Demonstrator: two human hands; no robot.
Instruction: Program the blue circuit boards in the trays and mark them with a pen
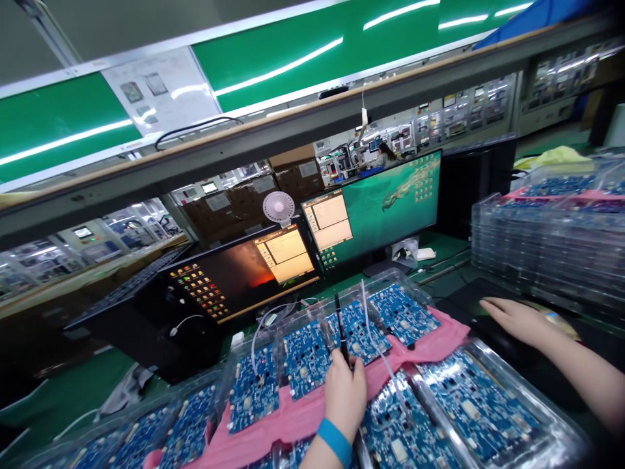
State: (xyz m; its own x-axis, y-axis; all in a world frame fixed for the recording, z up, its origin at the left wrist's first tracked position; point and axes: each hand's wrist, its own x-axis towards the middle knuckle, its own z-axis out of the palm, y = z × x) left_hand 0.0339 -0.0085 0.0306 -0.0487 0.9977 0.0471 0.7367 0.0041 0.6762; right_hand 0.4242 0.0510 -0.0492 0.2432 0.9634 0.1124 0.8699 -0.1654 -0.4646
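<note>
My left hand [344, 394], with a blue wristband [334, 441], grips a black pen [342, 331] upright above a blue circuit board [305, 359]. That board lies in a transparent plastic tray [288, 326] among several similar boards, on a pink sheet [312, 412]. My right hand [517, 320] lies out flat at the right, over a dark mousepad [481, 306]. Whatever is under its palm is hidden, perhaps a mouse. Below it, another blue board [476, 407] sits in a transparent tray.
A tall stack of transparent trays [532, 241] stands at the right. Ahead are two monitors [375, 208] [239, 277], a small white fan [278, 207] and a dark keyboard [131, 286]. An overhead shelf beam [273, 124] crosses the view. A co-worker [385, 153] sits far behind.
</note>
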